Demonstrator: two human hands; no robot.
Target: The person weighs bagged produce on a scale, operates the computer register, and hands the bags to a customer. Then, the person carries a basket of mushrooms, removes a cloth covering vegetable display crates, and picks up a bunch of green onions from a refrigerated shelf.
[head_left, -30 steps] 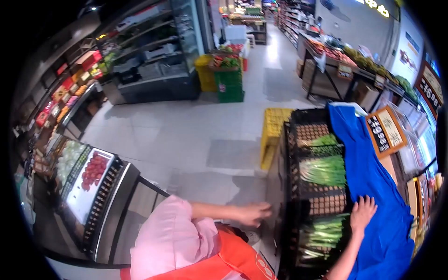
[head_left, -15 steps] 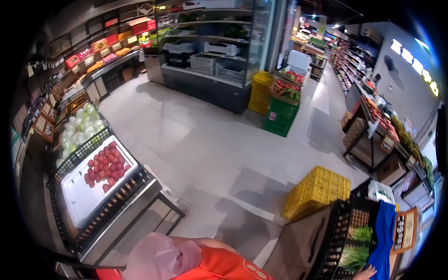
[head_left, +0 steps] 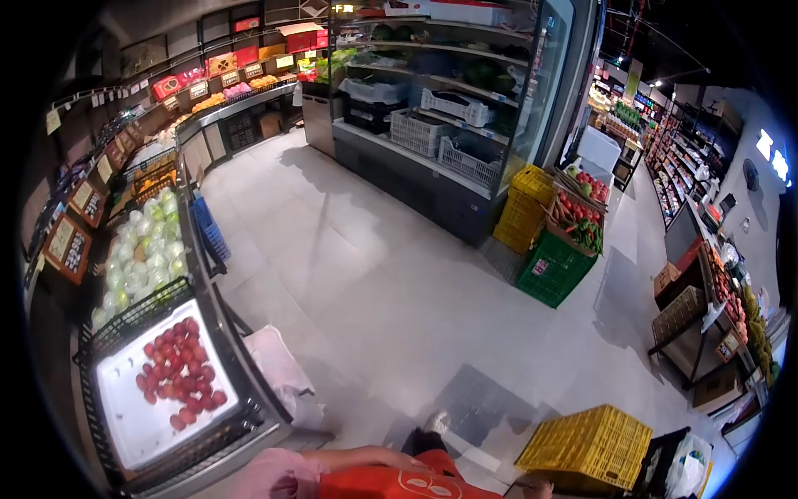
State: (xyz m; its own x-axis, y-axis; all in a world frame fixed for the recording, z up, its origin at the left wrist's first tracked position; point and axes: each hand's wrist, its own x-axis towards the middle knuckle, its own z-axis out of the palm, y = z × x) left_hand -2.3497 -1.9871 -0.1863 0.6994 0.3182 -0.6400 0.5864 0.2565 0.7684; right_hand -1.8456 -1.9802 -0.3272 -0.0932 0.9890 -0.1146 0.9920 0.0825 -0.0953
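My left forearm bends across the front of the red apron (head_left: 391, 484), and my left hand (head_left: 402, 459) lies at the waist. Its fingers are too small and blurred to make out. At the bottom edge, my right hand (head_left: 539, 489) hangs low near the upturned yellow crate (head_left: 582, 445); its fingers are partly cut off by the frame. To my left, a white foam tray (head_left: 125, 399) holds round dark-red fruits (head_left: 184, 374) and sits inside a black crate (head_left: 91, 416) on a stand.
Bagged pale-green produce (head_left: 145, 249) lies beyond the tray. A refrigerated shelf unit (head_left: 416, 179) stands ahead, with a green crate (head_left: 557, 270) of vegetables and a yellow crate (head_left: 524, 204) at its right end. A produce stand (head_left: 698, 333) lines the right side.
The view has moved forward and turned. My right hand has left the blue cloth beside the leafy greens, which are now out of view. A shoe now shows below.
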